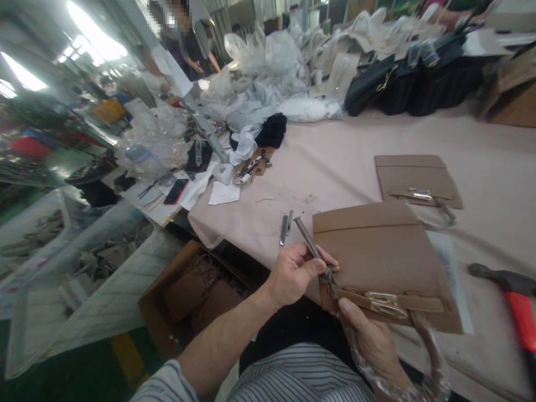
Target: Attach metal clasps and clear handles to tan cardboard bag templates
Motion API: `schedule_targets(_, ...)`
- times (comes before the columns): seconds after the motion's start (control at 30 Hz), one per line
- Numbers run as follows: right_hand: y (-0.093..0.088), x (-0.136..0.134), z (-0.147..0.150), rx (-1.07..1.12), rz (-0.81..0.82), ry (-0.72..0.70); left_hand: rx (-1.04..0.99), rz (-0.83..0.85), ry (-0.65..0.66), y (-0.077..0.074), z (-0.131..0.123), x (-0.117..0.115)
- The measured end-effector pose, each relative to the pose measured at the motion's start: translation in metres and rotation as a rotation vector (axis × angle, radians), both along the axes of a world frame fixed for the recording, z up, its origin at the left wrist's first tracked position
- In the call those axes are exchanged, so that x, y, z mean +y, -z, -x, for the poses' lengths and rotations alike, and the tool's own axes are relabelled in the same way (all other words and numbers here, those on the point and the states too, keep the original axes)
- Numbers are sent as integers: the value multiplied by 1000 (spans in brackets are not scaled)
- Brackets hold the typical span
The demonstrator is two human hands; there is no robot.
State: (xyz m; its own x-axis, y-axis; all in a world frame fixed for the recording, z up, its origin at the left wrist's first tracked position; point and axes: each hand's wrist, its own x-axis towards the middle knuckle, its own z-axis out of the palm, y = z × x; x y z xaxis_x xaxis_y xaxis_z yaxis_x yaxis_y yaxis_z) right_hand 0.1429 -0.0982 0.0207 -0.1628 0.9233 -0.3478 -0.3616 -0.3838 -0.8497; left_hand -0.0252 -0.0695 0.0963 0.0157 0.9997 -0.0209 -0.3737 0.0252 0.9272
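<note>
My left hand [295, 272] is closed round a slim metal tool [309, 241] whose tip meets the strap end of a tan leather bag flap [377, 251]. My right hand [368, 338] grips the lower edge of that flap from beneath, thumb pressed on the strap beside its silver clasp [383, 301]. The flap lies at the near edge of the pale pink table [335, 162]. A plastic-wrapped handle hangs from the flap by my right wrist.
A second tan flap [416, 178] lies farther back. Two metal tools [286, 226] rest left of the flap, and a red-handled hammer [517, 301] lies at right. Black bags [419, 84], cloth and plastic crowd the far table. An open cardboard box [196, 290] sits on the floor below. A person stands far back.
</note>
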Motion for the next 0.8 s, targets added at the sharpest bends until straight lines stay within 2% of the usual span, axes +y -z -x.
schedule_targets(0.2,7,3,-4,-18,17,-18,-23,6,-70,0,-7,0)
schedule_targets(0.43,-2,4,-1,10,31,-7,-38,37,-72,2,-7,3)
schedule_targets(0.6,-5,4,1,7,23,-9,83,16,-42,-2,-6,1)
schedule_targets(0.8,-12,8,2,-71,46,19,351,-130,-53,-4,-9,-2)
